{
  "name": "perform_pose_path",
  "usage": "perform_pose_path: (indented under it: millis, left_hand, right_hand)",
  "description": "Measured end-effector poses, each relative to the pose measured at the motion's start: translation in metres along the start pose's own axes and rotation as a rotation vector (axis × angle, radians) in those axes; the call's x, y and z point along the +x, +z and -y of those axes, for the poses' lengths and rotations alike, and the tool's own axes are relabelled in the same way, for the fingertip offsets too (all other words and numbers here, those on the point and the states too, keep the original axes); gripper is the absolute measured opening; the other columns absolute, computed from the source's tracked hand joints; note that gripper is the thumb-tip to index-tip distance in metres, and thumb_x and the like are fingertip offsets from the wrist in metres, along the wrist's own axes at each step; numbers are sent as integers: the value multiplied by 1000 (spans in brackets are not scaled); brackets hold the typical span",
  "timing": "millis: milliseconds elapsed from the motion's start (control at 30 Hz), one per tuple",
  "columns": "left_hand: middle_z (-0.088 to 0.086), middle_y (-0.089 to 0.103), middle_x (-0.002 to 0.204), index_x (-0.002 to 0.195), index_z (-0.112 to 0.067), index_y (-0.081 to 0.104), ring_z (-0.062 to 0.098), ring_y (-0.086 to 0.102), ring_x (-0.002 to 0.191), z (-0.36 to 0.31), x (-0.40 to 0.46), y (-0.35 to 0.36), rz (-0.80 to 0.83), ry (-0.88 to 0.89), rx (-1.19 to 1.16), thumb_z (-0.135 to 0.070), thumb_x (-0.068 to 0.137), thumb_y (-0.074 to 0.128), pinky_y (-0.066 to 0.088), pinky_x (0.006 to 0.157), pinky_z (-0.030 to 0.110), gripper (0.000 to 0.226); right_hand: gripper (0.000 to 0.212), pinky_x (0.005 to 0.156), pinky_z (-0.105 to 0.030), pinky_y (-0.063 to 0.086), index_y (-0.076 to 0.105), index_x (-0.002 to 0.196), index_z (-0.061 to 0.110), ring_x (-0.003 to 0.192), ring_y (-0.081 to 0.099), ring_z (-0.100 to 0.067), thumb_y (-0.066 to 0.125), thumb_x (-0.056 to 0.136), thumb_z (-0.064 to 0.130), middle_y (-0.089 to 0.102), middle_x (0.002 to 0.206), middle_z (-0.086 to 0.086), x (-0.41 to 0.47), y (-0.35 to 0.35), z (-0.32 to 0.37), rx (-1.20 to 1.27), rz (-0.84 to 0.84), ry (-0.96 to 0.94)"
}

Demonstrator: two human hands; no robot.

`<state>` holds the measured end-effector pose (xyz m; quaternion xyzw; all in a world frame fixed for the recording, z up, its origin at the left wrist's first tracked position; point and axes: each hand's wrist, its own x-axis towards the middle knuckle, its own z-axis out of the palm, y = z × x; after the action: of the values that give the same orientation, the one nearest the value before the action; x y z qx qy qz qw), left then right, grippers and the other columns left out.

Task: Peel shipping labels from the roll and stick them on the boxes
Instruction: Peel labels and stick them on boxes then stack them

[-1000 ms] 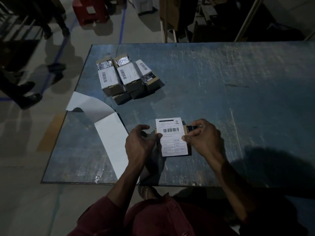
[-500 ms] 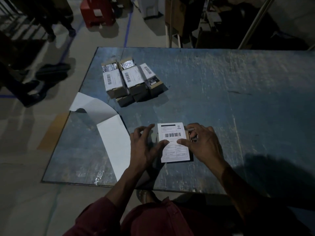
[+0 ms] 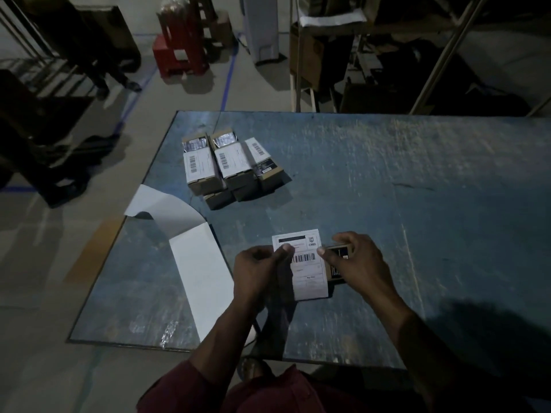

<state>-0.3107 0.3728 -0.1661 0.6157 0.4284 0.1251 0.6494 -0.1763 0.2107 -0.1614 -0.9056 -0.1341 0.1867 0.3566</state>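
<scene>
Labelled boxes (image 3: 229,165) at table's (image 3: 417,189) far left, backing strip (image 3: 196,263) nearer.

Dim concrete floor (image 3: 74,293) (red stools (image 3: 179,52))

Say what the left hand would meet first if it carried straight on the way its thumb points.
The left hand points right, thumb already on the shipping label. Straight on, it would probably meet the right hand gripping the small box, though depth is hard to judge.

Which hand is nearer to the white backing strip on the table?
Left. The left hand is just beside the backing strip; the right hand is farther, beyond the label.
</scene>
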Motion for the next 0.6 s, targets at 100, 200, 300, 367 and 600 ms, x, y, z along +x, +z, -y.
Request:
perform_pose_path:
  millis: [100,200,300,367,600]
  left_hand:
    - [4,82,92,100,-11,81,22,80,86,-16,-1,-4,55,24,-81,-26,76,94,64,75,38,30]
    - [3,82,101,109,-11,80,19,79,94,-32,0,-12,150,82,-51,-11,73,95,64,76,32,39]
    - [4,81,104,109,-8,79,23,78,99,-43,3,-22,203,125,-18,-6,73,93,64,83,39,38]
    - [6,81,105,109,-8,80,24,78,99,-48,3,-25,190,148,-33,-6,73,92,64,86,43,38]
    - [6,80,108,117,-12,76,26,77,103,-51,1,-17,134,132,-123,-14,53,98,61,94,52,67]
  right_hand:
    - [43,66,-1,35,75,112,22,91,60,-6,90,77,40,61,121,4,3,-8,6,86,-48,-64]
    - [40,71,1,40,77,106,22,93,59,1,94,72,35,61,121,3,4,-15,13,150,-62,-140]
    - [42,80,-7,43,75,100,26,108,61,-12,97,66,37,58,123,5,3,-21,18,203,-56,-169]
    - [52,86,-20,50,70,106,31,116,59,-16,96,63,46,52,128,6,3,-28,25,252,23,-182]
    - [101,99,-46,58,60,131,44,120,62,-15,95,40,73,58,138,7,16,-38,47,291,320,-114]
